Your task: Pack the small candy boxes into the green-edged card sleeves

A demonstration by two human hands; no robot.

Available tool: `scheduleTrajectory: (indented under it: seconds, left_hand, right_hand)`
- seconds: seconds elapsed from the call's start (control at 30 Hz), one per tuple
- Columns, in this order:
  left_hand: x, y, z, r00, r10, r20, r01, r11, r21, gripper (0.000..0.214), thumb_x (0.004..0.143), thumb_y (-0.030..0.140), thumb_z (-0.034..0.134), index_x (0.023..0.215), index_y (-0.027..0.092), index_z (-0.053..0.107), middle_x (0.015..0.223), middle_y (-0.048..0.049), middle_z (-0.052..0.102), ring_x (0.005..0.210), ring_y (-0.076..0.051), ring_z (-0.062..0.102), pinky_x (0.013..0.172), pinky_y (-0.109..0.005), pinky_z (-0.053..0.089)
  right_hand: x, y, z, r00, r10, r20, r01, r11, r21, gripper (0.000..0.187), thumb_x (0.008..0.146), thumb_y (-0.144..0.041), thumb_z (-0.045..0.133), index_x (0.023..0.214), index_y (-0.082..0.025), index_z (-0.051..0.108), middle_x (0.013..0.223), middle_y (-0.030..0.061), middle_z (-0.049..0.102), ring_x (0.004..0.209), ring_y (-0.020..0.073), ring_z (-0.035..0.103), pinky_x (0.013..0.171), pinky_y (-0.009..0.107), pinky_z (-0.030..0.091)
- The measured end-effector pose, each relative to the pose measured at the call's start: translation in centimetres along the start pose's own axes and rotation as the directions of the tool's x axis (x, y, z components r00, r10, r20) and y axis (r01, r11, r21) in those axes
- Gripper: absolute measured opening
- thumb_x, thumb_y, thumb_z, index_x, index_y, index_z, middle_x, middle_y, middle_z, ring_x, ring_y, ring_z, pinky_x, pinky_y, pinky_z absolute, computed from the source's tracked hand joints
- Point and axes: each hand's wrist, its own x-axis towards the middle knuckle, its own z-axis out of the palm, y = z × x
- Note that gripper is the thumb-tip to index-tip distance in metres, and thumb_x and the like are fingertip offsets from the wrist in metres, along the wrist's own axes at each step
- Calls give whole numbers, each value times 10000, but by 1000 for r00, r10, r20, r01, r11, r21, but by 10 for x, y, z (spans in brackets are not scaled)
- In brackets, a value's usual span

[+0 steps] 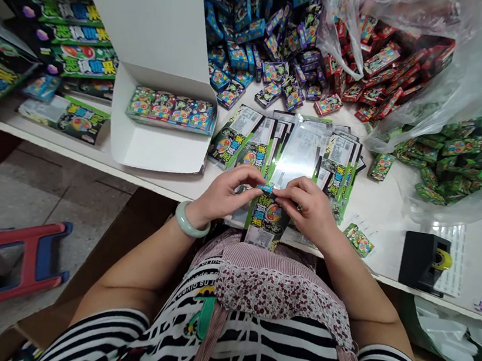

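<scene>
At the table's front edge, my left hand (231, 194) and my right hand (308, 208) pinch the upper end of a black printed candy pouch (268, 214). The pouch hangs in front of my apron. A small blue piece (265, 188), seemingly the end of a little candy box, shows at its top between my fingertips. How far that piece sits inside the pouch I cannot tell. Just beyond my hands, flat pouches (251, 149) lie in overlapping stacks, with a shiny clear-silver sheet (300, 153) among them.
An open white carton (155, 154) at left holds a row of small candy boxes (170, 109). Blue boxes (237, 53), purple boxes (275, 69), bagged red boxes (381, 60) and green boxes (458, 150) pile behind. A tape dispenser (419, 260) stands right; a red-blue stool (26, 259) is on the floor.
</scene>
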Motion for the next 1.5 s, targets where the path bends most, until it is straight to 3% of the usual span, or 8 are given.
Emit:
scheduleTrajectory:
  seconds: [0.17, 0.33, 0.63, 0.8, 1.03, 1.2, 1.37, 1.5]
  left_hand:
    - [-1, -3, -2, 995, -6, 104, 6, 1000, 0, 118, 909, 303, 659, 981, 210, 662, 981, -56, 667, 947, -175, 645, 858, -353, 545]
    - [-10, -13, 6, 987, -146, 73, 155, 978, -143, 311, 883, 364, 687, 1138, 222, 579, 1010, -47, 608, 857, -143, 636, 772, -295, 572]
    - [-13, -18, 13, 989, -124, 76, 134, 981, -138, 513, 891, 347, 675, 1358, 285, 471, 1102, -69, 620, 960, -167, 650, 827, -305, 590]
    - [-16, -18, 14, 994, -68, 82, 75, 993, -88, 278, 907, 333, 659, 1166, 239, 620, 1093, -72, 663, 980, -168, 664, 850, -316, 587]
    - [-17, -19, 9, 987, -134, 93, 141, 987, -72, 320, 860, 379, 720, 1114, 205, 634, 1035, -68, 688, 883, -161, 680, 771, -303, 593]
    - [-7, -27, 14, 997, -76, -30, 74, 994, -79, 140, 842, 307, 740, 924, 245, 645, 910, -2, 680, 907, -161, 665, 832, -312, 575]
    - [8, -26, 26, 990, -138, 38, 138, 990, -18, 153, 796, 260, 757, 917, 288, 667, 896, 29, 697, 840, -173, 666, 715, -317, 582]
    - [21, -21, 28, 959, -137, -249, 142, 990, 4, 181, 683, 226, 800, 816, 265, 683, 832, 37, 698, 786, -161, 653, 727, -326, 560]
  right_hand:
    - [-5, 2, 5, 999, 37, 28, -37, 999, 3, 172, 969, -233, 542, 1008, -247, 708, 915, 53, 650, 861, 197, 599, 749, 346, 497]
    - [-16, 4, 9, 974, 182, -136, -169, 980, 104, 201, 942, -245, 570, 1118, -275, 663, 970, 58, 657, 934, 225, 621, 816, 409, 528]
    - [-29, 4, 16, 930, 283, -234, -235, 949, 212, 89, 920, -252, 586, 962, -257, 664, 948, 51, 643, 947, 222, 630, 799, 415, 538]
    - [-35, 2, 25, 921, 279, -271, -216, 947, 238, 92, 919, -235, 566, 955, -243, 650, 932, 53, 636, 941, 218, 624, 807, 407, 535]
    - [-37, 2, 33, 918, 323, -230, -265, 931, 251, 149, 937, -225, 556, 1055, -242, 645, 1027, 64, 641, 1031, 208, 618, 910, 406, 538]
    - [-37, -4, 23, 940, 255, -227, -197, 948, 251, 164, 972, -242, 508, 1035, -188, 650, 1057, 74, 648, 1093, 163, 604, 999, 320, 522]
    - [-43, -10, 4, 912, 398, -100, -369, 902, 224, 181, 949, -185, 544, 1056, -276, 659, 1128, 37, 666, 1170, 127, 589, 1054, 262, 498]
    - [-73, 13, -29, 883, 458, -103, -392, 840, 375, 356, 910, -247, 635, 1260, -311, 611, 1344, 15, 630, 1228, 150, 591, 1041, 313, 511]
